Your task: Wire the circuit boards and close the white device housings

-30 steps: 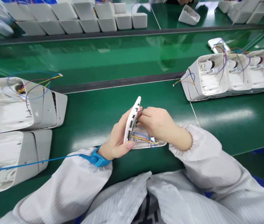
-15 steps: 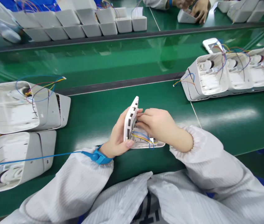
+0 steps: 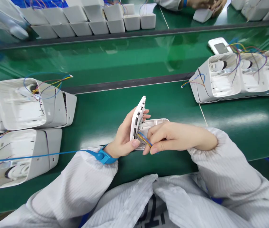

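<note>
My left hand (image 3: 124, 139) is closed round a white plastic panel (image 3: 138, 119) and holds it tilted up on edge, thumb at its lower corner. Beside it on the green bench lies a shallow white housing part (image 3: 159, 121), partly covered by my fingers. Red, yellow, blue and black wires (image 3: 145, 138) run from behind the panel. The thumb and fingers of my right hand (image 3: 164, 137) pinch the ends of these wires over the housing part. The connector at their end is hidden in the grip. A blue wrist strap (image 3: 106, 157) with a cord circles my left wrist.
White open housings (image 3: 21, 104) with wires stand at the left. More housings (image 3: 224, 77) form a row at the right, with a white framed panel (image 3: 220, 46) behind them. Across the divider, a co-worker's hands (image 3: 210, 4) hold a white housing.
My right hand has moved from the inner side of the panel down to the wires and now pinches them. My left hand still holds the panel. The view has shifted slightly.
</note>
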`<state>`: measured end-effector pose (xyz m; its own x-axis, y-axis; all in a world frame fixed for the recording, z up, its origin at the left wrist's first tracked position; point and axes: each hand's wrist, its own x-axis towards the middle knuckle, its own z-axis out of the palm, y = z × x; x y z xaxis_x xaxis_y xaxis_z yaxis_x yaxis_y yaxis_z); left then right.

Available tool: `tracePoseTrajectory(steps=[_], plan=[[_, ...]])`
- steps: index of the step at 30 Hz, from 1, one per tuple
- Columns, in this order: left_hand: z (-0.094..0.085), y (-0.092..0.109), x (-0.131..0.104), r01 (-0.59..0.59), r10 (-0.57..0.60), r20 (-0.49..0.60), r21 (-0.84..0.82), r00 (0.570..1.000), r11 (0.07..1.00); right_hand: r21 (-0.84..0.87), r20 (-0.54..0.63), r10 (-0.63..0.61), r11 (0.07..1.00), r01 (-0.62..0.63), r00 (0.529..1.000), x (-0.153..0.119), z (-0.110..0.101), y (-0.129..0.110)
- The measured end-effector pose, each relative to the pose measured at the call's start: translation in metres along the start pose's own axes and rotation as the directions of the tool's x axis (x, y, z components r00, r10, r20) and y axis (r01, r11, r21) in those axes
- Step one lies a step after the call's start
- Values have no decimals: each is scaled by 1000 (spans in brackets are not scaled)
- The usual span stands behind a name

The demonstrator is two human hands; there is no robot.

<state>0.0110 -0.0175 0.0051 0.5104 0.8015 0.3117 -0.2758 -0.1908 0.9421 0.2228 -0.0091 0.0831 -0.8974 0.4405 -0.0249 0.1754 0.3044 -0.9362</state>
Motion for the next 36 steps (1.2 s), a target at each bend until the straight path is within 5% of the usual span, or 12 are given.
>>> tracePoseTrajectory(steps=[9, 13, 19, 30, 36], plan=[[1, -1, 0, 13, -13, -19, -22, 1000, 1000, -3, -163, -39, 999, 39, 986, 10, 13, 8], [1, -2, -1, 9, -9, -38, -22, 999, 1000, -313, -212, -57, 950, -13, 976, 11, 18, 17], [0, -3, 0, -35, 34, 20, 31, 999, 999, -702, -310, -119, 698, -143, 943, 12, 17, 34], [-3, -4, 2, -100, 85, 65, 298, 994, 949, -590, -526, 125, 659, -466, 842, 6, 21, 28], [-5, 6, 12, -331, 114, 359, 633, 926, 700, -501, -499, 246, 701, -508, 831, 5, 5, 31]])
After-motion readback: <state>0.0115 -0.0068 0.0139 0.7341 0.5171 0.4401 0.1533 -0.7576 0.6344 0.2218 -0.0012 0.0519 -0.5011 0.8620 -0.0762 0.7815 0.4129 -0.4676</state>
